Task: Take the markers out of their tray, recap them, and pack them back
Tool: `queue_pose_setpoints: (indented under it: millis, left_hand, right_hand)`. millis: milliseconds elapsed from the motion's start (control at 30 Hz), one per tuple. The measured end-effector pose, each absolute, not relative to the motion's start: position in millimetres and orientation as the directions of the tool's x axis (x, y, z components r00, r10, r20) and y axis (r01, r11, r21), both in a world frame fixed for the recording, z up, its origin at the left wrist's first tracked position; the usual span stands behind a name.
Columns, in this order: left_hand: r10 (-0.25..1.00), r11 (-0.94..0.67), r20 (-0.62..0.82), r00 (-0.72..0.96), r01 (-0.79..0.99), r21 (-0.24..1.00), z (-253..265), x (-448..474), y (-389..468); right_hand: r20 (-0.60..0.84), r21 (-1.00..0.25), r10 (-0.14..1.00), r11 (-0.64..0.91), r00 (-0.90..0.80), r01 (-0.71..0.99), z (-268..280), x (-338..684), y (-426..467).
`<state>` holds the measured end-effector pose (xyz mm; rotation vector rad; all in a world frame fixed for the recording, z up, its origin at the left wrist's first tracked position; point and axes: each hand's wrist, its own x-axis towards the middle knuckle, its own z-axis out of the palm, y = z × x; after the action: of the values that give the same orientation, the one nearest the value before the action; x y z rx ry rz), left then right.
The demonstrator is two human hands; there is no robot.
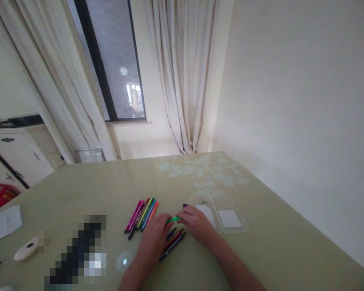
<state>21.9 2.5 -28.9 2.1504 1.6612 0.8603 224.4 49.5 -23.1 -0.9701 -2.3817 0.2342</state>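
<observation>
A bright green marker pen (174,219) lies crosswise between my two hands above the table. My left hand (157,230) has its fingers closed round one end. My right hand (194,220) pinches the other end. Left of my left hand, several coloured marker pens (142,214) lie side by side in a slanted row, in pink, maroon, yellow-green, blue and orange. Below my hands, a few dark and red marker pens (172,244) lie on the table, partly hidden by my left hand. A purple-tipped thing (185,205) shows just behind my right hand.
A clear plastic case (242,224) with white cards inside lies open right of my hands. A pale oval object (26,248), a folded cloth (4,224) and a blurred dark patch lie on the left of the table (103,186). A wall borders the right.
</observation>
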Motion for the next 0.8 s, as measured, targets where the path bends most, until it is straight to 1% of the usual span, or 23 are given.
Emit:
queue_pose_setpoints:
  millis: [133, 300, 367, 433, 500, 533, 567, 667, 733, 800]
  left_hand:
    - [0.958, -0.281, 0.203, 0.201, 0.787, 0.548, -21, 30, 2]
    - [0.966, -0.253, 0.172, 0.191, 0.827, 0.502, -16, 29, 3]
    - [0.979, -0.192, 0.148, 0.137, 0.860, 0.472, -15, 17, 4]
    - [0.989, -0.102, 0.143, 0.041, 0.884, 0.456, -16, 1, 5]
    - [0.977, -0.126, 0.210, 0.035, 0.890, 0.439, -16, -10, 6]
    - [0.973, -0.148, 0.227, 0.054, 0.894, 0.423, -15, -12, 6]
    - [0.969, -0.173, 0.235, 0.081, 0.899, 0.403, -15, -11, 6]
    - [0.967, -0.223, 0.198, 0.159, 0.905, 0.363, -14, -2, 1]
    - [0.968, -0.237, 0.172, 0.185, 0.898, 0.372, -15, 3, -2]
    - [0.971, -0.235, 0.145, 0.192, 0.884, 0.404, -16, 4, -4]
  right_hand:
    - [0.440, -0.339, 0.670, 0.741, -0.598, 0.580, -17, 232, 52]
    - [0.450, -0.363, 0.662, 0.749, -0.599, 0.554, -16, 242, 57]
    - [0.485, -0.404, 0.700, 0.711, -0.524, 0.576, -16, 260, 65]
    - [0.536, -0.487, 0.771, 0.615, -0.344, 0.620, -16, 280, 74]
    - [0.555, -0.550, 0.808, 0.536, -0.198, 0.641, -16, 293, 80]
    - [0.547, -0.559, 0.817, 0.520, -0.183, 0.646, -17, 294, 81]
    - [0.533, -0.556, 0.825, 0.511, -0.190, 0.655, -17, 291, 81]
    - [0.440, -0.508, 0.844, 0.516, -0.307, 0.690, -20, 265, 72]
    - [0.351, -0.497, 0.861, 0.505, -0.369, 0.706, -22, 245, 63]
    - [0.286, -0.478, 0.877, 0.480, -0.387, 0.735, -22, 232, 57]
